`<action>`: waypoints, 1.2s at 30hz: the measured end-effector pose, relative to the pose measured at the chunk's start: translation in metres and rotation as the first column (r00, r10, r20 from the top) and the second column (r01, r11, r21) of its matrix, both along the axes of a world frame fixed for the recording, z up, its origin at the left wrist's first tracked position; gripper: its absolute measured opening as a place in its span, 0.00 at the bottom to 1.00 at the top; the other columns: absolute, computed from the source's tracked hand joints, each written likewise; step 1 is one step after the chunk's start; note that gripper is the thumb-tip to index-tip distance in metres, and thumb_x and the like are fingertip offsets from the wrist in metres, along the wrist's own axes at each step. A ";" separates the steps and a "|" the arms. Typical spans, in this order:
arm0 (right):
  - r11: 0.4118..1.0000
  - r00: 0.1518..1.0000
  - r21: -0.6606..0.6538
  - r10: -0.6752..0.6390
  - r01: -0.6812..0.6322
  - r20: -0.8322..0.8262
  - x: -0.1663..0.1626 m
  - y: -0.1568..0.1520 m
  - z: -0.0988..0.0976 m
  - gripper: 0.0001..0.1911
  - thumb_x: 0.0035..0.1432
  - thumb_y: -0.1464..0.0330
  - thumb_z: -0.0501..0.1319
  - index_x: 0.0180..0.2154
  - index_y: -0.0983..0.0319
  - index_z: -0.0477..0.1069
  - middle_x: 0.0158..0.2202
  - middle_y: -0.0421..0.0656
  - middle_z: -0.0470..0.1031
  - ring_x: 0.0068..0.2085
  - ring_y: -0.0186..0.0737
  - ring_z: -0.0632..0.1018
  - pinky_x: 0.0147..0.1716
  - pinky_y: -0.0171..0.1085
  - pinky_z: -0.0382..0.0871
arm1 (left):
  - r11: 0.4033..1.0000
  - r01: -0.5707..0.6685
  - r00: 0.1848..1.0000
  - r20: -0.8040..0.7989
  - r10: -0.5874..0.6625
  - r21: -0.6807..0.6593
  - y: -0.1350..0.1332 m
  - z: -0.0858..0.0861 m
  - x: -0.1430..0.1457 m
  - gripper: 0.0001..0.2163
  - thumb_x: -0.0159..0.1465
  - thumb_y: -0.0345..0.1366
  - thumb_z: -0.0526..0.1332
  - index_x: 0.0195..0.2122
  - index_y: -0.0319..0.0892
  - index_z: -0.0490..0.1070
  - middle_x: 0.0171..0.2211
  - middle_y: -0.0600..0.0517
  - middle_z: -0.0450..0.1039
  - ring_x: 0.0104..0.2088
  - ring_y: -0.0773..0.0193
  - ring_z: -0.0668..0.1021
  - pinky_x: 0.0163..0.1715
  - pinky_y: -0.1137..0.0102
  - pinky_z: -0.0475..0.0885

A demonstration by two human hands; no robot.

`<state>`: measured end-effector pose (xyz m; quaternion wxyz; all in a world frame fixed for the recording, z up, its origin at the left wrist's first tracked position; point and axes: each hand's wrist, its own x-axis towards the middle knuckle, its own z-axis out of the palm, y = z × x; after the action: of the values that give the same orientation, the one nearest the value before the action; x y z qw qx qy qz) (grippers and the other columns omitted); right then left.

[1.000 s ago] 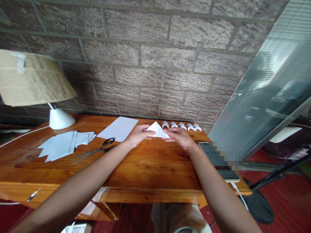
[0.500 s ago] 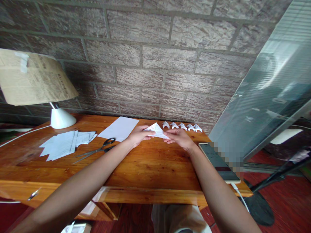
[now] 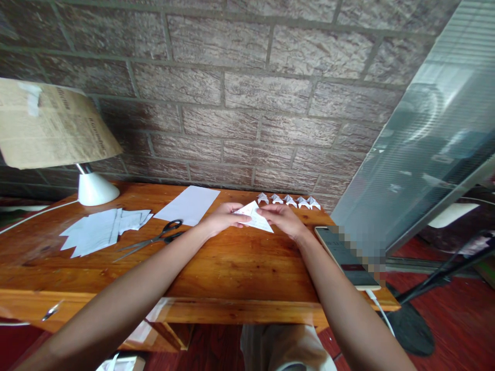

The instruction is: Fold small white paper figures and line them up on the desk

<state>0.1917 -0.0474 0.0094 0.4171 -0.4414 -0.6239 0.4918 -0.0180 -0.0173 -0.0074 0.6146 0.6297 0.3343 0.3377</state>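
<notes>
A white folded paper piece, roughly triangular, is held just above the wooden table near its far edge. My left hand pinches its left side, fingers closed on it. Over the paper's top right part, my right hand grips it with bent fingers. Behind the hands, a row of several small folded paper figures stands along the brick wall.
Black scissors lie left of my left hand. A plain white sheet and a pile of cut paper pieces lie further left. A white lamp stands at the back left. A phone with a cable rests at the table's right edge.
The paper triangle has been turned and tilted, its point now aimed down to the right. My right hand has moved up over the paper's top; my left hand stays on its left side.
</notes>
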 end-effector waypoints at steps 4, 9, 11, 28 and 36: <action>1.000 0.994 -0.024 0.003 -0.006 -0.105 -0.001 -0.002 0.003 0.16 0.46 0.58 0.69 0.34 0.62 0.78 0.29 0.41 0.79 0.30 0.33 0.77 0.33 0.32 0.70 | 0.996 0.059 0.997 -0.051 -0.056 0.064 -0.008 0.002 0.004 0.15 0.47 0.39 0.71 0.34 0.38 0.76 0.32 0.48 0.77 0.31 0.64 0.76 0.29 0.72 0.70; 0.997 0.981 -0.080 -0.002 -0.014 -0.195 -0.001 -0.004 0.006 0.15 0.46 0.59 0.69 0.33 0.63 0.78 0.29 0.43 0.79 0.30 0.33 0.77 0.32 0.31 0.70 | 0.992 0.099 0.994 -0.053 -0.094 0.083 -0.007 0.002 0.004 0.15 0.47 0.39 0.71 0.34 0.38 0.75 0.31 0.49 0.76 0.31 0.64 0.76 0.28 0.72 0.71; 0.998 0.982 -0.069 -0.002 -0.011 -0.191 -0.002 -0.005 0.006 0.15 0.45 0.60 0.69 0.33 0.63 0.78 0.29 0.43 0.79 0.30 0.33 0.77 0.32 0.31 0.70 | 0.991 0.096 0.995 -0.050 -0.092 0.092 -0.006 0.001 0.003 0.15 0.48 0.39 0.70 0.35 0.38 0.76 0.31 0.49 0.76 0.31 0.64 0.76 0.28 0.72 0.70; 0.966 0.993 0.244 -0.106 0.090 0.053 -0.005 -0.003 0.003 0.10 0.48 0.62 0.65 0.28 0.63 0.74 0.26 0.39 0.73 0.27 0.34 0.71 0.31 0.35 0.64 | 0.983 0.145 0.989 -0.050 -0.140 0.111 -0.009 0.000 0.007 0.14 0.48 0.40 0.70 0.32 0.38 0.74 0.27 0.53 0.73 0.27 0.67 0.72 0.26 0.73 0.66; 0.970 0.999 0.243 -0.025 0.016 0.034 -0.004 -0.003 0.002 0.15 0.47 0.58 0.68 0.29 0.64 0.75 0.26 0.40 0.74 0.27 0.33 0.70 0.30 0.34 0.64 | 0.974 0.193 0.980 -0.078 -0.185 0.122 -0.010 -0.002 0.007 0.14 0.50 0.42 0.69 0.32 0.37 0.73 0.26 0.54 0.71 0.26 0.69 0.71 0.25 0.74 0.64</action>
<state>0.1875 -0.0507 0.0112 0.4614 -0.4028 -0.6822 0.3993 -0.0106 -0.0276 -0.0090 0.5905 0.7079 0.2703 0.2778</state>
